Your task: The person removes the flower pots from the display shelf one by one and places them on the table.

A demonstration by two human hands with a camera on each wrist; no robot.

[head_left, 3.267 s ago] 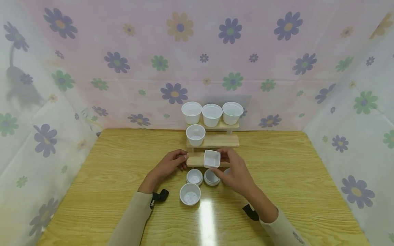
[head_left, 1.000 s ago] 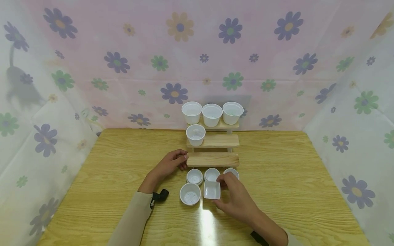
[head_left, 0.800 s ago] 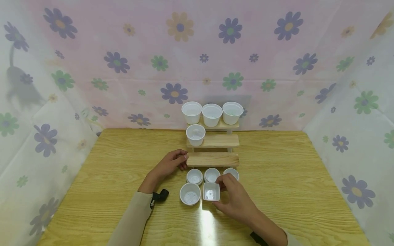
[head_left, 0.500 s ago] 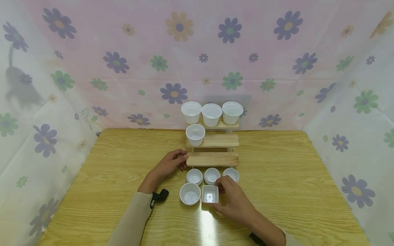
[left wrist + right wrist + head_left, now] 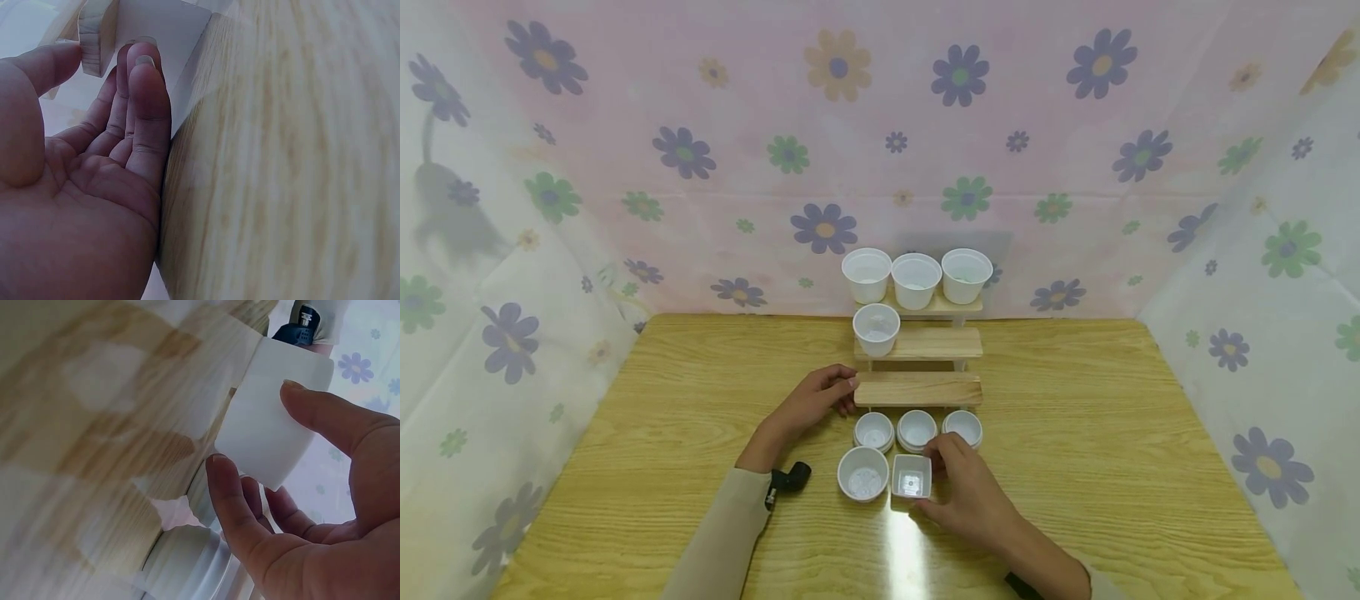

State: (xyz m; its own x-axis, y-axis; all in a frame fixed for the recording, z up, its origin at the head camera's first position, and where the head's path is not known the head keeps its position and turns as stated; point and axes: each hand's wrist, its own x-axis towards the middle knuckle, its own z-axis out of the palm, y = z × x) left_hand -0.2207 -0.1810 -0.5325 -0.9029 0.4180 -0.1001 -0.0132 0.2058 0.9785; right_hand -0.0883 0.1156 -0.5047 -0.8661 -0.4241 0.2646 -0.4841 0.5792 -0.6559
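Observation:
My right hand pinches a small white square cup between thumb and fingers. In the right wrist view the thumb lies on one side of the square cup, whose base is at the tabletop. A wider round white cup stands just left of it. Behind them, three low round white cups form a row before a tiered wooden stand. My left hand rests at the left end of the stand's lowest step. In the left wrist view its thumb touches the plank end, the other fingers loosely bent.
Three tall white cups stand along the top step, and another white cup sits at the left of the middle step. Flowered cloth hangs behind and at both sides of the wooden table.
My right hand has brought the square cup from over the lowest step toward me, beside the wider round cup, then slightly left and down. The left hand has stayed at the stand.

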